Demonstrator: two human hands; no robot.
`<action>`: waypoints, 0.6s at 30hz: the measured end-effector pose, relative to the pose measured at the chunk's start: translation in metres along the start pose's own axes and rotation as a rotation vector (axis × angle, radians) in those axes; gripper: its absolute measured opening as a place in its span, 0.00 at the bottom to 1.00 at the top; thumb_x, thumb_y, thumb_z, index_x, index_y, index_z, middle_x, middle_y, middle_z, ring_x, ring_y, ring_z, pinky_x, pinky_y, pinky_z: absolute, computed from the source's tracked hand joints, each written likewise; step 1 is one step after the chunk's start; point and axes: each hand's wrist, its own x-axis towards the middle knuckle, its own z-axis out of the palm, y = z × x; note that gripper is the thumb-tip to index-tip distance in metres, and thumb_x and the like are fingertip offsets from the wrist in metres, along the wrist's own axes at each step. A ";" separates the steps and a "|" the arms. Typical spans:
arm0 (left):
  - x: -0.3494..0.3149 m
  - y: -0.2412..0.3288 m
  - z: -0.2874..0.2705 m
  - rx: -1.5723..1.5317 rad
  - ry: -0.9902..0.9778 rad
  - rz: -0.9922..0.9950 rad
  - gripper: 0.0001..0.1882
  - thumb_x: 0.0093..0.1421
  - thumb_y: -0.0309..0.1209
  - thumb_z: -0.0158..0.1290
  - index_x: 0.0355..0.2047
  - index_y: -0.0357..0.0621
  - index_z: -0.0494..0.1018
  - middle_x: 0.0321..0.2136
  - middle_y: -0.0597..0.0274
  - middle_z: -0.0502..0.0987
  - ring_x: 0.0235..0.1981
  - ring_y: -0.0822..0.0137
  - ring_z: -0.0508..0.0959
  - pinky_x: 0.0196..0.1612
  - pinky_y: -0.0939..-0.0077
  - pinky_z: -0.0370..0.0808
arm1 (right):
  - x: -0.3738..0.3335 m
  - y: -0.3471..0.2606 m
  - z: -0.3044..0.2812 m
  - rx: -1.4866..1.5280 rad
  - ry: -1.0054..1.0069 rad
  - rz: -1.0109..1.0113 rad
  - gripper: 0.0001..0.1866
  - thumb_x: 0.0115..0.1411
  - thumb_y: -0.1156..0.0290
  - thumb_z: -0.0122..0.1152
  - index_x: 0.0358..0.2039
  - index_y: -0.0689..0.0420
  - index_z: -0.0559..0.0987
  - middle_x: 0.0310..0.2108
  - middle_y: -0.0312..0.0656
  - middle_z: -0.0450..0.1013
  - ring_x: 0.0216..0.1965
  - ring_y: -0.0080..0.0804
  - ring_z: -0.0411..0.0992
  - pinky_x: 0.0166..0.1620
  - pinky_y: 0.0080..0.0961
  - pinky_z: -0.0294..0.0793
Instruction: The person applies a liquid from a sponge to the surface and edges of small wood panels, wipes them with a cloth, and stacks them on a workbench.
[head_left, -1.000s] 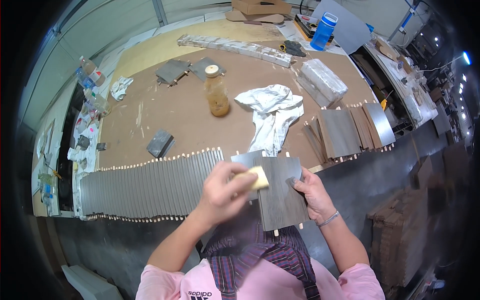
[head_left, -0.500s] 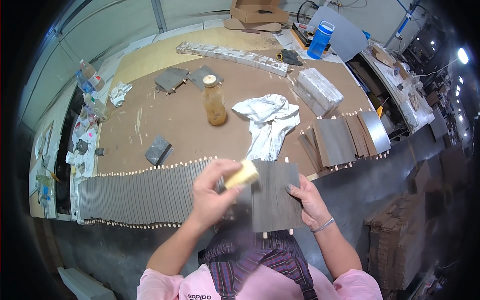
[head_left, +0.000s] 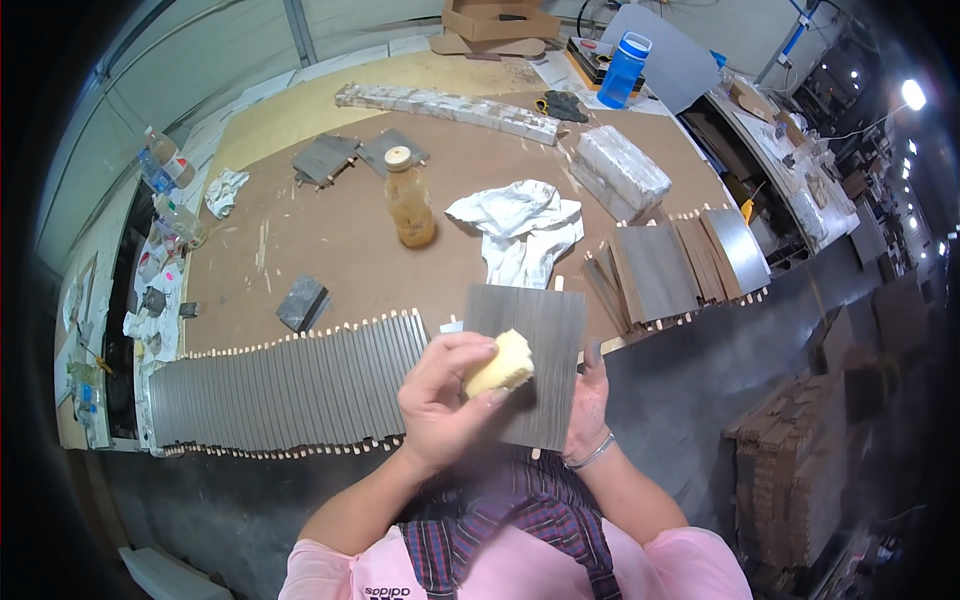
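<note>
My left hand [head_left: 440, 400] pinches a pale yellow sponge [head_left: 503, 366] in front of the face of a grey wood-grain panel [head_left: 545, 340]. Whether the sponge touches the face cannot be made out. At the panel's right edge my right hand [head_left: 588, 405] supports it, thumb upright and the other fingers mostly hidden behind. Short wooden dowels stick out of the panel's top and bottom edges. Left of it stands a long row of similar panels [head_left: 290, 385], packed on edge with dowel ends showing. A white cloth [head_left: 525, 230] lies crumpled just beyond the held panel.
A jar of amber liquid [head_left: 410, 205] stands mid-table near a dark block [head_left: 302, 303]. More panels [head_left: 655, 265] lean at the right, below a wrapped white block [head_left: 622, 172]. Farther back are a long paint-stained bar [head_left: 445, 112] and a blue bottle [head_left: 625, 70].
The sponge has moved rightward across the panel's face. The panel is raised and tilted a little, and my right thumb has lifted off its front. The whole view has shifted slightly.
</note>
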 end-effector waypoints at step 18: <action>-0.013 0.020 0.005 0.721 -0.346 0.432 0.19 0.39 0.20 0.62 0.36 0.47 0.81 0.36 0.58 0.77 0.35 0.59 0.77 0.39 0.64 0.69 | 0.013 -0.014 0.010 -0.225 0.267 -0.185 0.34 0.67 0.41 0.40 0.59 0.57 0.69 0.54 0.47 0.72 0.53 0.44 0.73 0.56 0.42 0.72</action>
